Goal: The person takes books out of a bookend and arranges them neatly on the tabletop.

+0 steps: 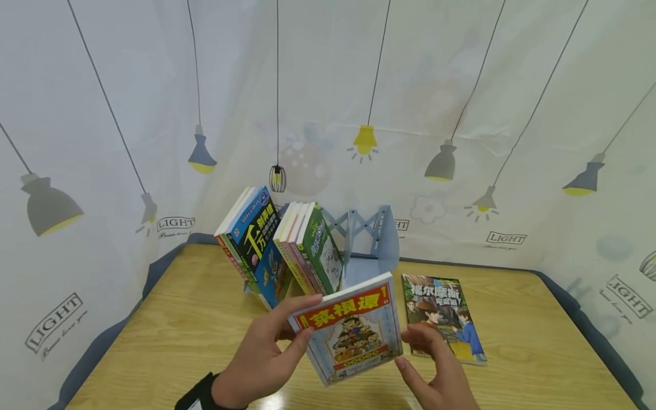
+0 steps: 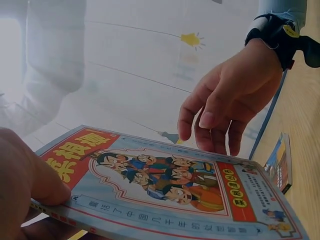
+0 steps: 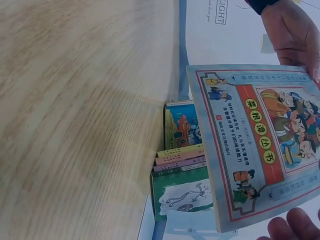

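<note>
Head view: grips the light blue book (image 1: 356,336) over the table (image 1: 169,336) with the left hand (image 1: 261,353), and has the right hand (image 1: 451,378) near its other side, with loose fingers (image 1: 422,337) apart. Left wrist view: presses a thumb (image 2: 47,182) on the book's front. Right wrist view: holds it before a green book (image 3: 172,184).

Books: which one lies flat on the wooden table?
The dark, white-lettered paperback right of the pale blue rack; the left hand holds one book, others stand racked.

From the head we look forward, down over the desk (image 1: 169,324); our sideways-turned wrist views share the held book (image 2: 167,185) up close.
</note>
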A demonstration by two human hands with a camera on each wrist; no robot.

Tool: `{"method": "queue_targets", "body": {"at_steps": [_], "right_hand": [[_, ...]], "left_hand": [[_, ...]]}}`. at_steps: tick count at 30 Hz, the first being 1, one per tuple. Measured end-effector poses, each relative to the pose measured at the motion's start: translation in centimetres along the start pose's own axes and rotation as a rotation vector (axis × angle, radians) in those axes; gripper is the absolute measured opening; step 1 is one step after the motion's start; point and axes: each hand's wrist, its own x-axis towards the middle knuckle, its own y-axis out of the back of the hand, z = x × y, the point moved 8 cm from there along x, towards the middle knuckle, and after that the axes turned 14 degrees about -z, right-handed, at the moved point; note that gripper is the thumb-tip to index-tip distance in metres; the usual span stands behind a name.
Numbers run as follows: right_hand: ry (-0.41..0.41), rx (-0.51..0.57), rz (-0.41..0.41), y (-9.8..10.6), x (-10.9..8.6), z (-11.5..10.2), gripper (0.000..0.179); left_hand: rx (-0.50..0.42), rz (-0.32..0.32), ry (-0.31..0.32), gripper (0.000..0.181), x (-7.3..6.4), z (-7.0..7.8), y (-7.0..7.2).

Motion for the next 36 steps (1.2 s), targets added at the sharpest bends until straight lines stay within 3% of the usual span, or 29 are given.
{"method": "queue_targets", "body": {"at_steps": [5,10,15,29,36], "right_hand": [[0.011,0.044,-0.009,0.1,0.0,-0.1,0.039],[0.104,0.034,0.03,0.2,-0.7,-0.5,0.029],[0.183,0.062,0.081,0.7,-1.1,-1.0,0.033],[0.076,0.171,0.098,1.7,-1.4,-0.3,0.028],[-0.008,0.198,0.133,2.0,-1.7,0.6,0.027]], "left_hand": [[-0.028,-0.043,-0.026,0.055,0.0,0.7,-0.3],[-0.066,-0.073,-0.048,0.051,0.0,1.3,-0.6],[-0.079,-0.072,-0.072,0.05,0.0,1.5,-0.7],[-0.076,-0.113,-0.026,0.058,0.5,0.8,-1.3],[-0.031,-0.084,-0.013,0.057,0.6,0.7,-1.1]]}}
